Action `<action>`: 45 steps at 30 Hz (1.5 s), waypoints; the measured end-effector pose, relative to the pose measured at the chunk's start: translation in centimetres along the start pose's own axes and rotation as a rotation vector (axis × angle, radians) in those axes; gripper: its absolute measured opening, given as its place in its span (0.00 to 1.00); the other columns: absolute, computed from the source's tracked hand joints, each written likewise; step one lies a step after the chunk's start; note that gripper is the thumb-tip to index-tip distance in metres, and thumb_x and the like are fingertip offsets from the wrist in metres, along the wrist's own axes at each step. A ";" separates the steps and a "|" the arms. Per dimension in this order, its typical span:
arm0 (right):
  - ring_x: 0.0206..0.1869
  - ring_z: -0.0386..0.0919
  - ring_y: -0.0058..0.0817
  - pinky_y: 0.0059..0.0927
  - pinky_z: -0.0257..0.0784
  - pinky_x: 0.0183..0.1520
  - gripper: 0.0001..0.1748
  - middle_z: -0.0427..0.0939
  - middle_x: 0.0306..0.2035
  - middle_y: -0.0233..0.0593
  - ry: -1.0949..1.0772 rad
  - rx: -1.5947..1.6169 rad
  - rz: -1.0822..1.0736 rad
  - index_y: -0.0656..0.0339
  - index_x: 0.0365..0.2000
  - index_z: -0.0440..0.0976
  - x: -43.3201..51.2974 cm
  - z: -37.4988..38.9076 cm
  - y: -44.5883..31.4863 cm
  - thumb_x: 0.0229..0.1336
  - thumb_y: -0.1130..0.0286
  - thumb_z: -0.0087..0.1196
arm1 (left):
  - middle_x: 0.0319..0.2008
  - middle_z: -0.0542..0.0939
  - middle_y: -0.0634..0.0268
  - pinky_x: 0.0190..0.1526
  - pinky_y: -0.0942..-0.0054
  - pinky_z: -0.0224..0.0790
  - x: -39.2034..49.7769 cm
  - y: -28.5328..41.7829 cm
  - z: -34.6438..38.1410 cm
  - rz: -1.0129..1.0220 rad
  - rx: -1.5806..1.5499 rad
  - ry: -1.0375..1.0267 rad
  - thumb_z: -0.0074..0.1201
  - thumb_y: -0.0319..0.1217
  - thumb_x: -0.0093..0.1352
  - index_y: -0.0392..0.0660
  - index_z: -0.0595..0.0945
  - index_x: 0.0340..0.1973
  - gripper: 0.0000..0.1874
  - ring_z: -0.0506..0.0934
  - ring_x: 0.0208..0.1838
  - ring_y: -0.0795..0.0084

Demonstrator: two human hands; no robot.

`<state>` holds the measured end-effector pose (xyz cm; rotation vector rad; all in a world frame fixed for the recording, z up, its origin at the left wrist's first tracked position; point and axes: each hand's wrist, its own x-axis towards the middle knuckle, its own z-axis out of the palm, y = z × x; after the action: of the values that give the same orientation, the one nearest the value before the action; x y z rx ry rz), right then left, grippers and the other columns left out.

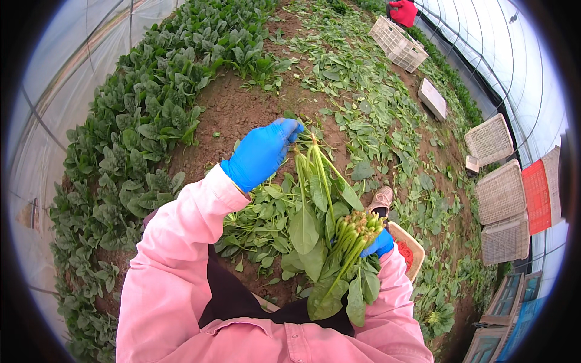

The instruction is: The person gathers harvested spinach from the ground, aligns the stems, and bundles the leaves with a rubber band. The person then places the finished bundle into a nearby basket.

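My left hand (263,152), in a blue glove, is raised in front of me with its fingertips pinched at the root ends of a few spinach plants (317,168). Their stems and broad leaves hang down toward my lap. Lower and to the right, my right hand (379,245), gloved in blue too, is wrapped around a thick bunch of spinach (356,231). The bunch's pale root ends point up, and its leaves partly hide the hand. Between my legs, loose spinach (268,218) is heaped on the soil.
Spinach grows densely in a bed (154,104) on the left. Cut leaves (381,109) litter the soil ahead. A basket with red ties (406,254) sits by my right arm. Plastic crates (501,193) line the right side. A person in red (402,12) is near another crate (397,43).
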<state>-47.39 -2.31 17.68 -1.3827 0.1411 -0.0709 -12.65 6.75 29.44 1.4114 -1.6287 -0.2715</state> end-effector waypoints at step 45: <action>0.56 0.65 0.36 0.37 0.58 0.59 0.48 0.65 0.54 0.44 -0.110 0.187 -0.053 0.63 0.58 0.52 -0.3 1.0 -1.1 0.34 0.77 0.66 | 0.33 0.80 0.59 0.37 0.73 0.69 0.8 -0.6 -0.5 -0.388 0.055 -0.257 0.57 0.31 0.56 0.42 0.80 0.34 0.10 0.78 0.37 0.70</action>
<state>-47.55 -1.52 18.90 -1.2005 0.0048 -0.0507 -11.81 6.11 29.72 1.7909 -1.5600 -0.6600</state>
